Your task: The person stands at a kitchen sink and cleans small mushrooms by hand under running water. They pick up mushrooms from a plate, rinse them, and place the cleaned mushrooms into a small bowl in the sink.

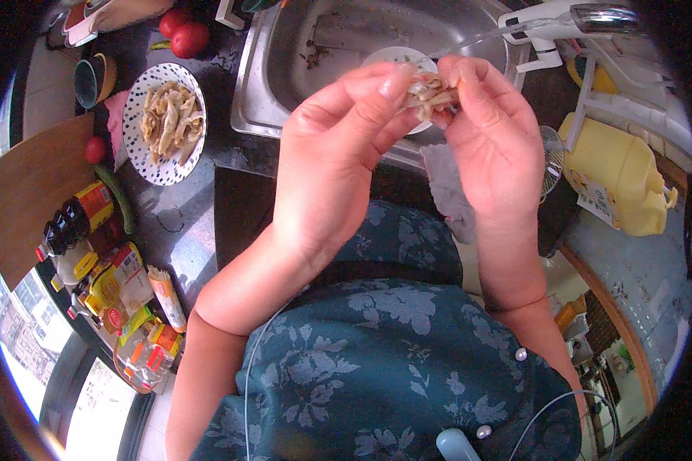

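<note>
Both my left hand (346, 132) and my right hand (490, 127) hold a small clump of pale, stringy food (429, 97) between fingers and thumbs, over the near side of the stainless steel sink (346, 63). Below the clump, partly hidden by my hands, a white dish (401, 56) stands in the sink. A thin stream of water runs from the chrome faucet (602, 18) towards the dish. On the counter to the left, a white plate with a dark dotted rim (135, 152) holds a pile of beige, strip-like pieces (172, 121), which may be chicken feet.
Left of the sink lie tomatoes (189, 40), a cucumber (115, 199), a soy sauce bottle (72, 222) and a noodle packet (166, 297). A grey cloth (450, 184) hangs at the sink's front edge. At the right stands a yellow plastic jug (611, 167).
</note>
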Action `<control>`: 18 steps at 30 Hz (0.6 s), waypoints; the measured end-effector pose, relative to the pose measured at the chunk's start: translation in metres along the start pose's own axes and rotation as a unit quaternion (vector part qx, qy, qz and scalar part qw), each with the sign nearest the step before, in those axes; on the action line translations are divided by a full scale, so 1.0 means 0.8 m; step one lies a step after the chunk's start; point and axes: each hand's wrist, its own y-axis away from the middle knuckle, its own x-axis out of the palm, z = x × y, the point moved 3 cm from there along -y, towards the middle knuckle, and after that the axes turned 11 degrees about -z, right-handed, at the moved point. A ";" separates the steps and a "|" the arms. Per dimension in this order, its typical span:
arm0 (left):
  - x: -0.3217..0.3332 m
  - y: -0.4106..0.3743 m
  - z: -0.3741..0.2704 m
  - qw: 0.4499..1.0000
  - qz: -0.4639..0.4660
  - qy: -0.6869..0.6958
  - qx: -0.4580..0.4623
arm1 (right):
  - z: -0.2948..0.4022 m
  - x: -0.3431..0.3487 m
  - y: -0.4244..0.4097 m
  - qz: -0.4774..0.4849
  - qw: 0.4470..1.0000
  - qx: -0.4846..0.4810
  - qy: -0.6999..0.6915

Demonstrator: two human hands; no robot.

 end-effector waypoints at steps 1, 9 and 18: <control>-0.002 -0.001 0.000 1.000 0.000 -0.014 0.006 | 0.002 -0.001 -0.001 0.002 1.000 0.005 -0.013; -0.006 0.000 0.000 0.999 0.026 0.017 -0.007 | 0.023 0.010 0.002 0.076 0.861 -0.328 0.381; -0.018 -0.004 0.008 1.000 -0.005 -0.019 -0.006 | 0.006 0.018 0.001 0.003 0.784 -0.450 0.427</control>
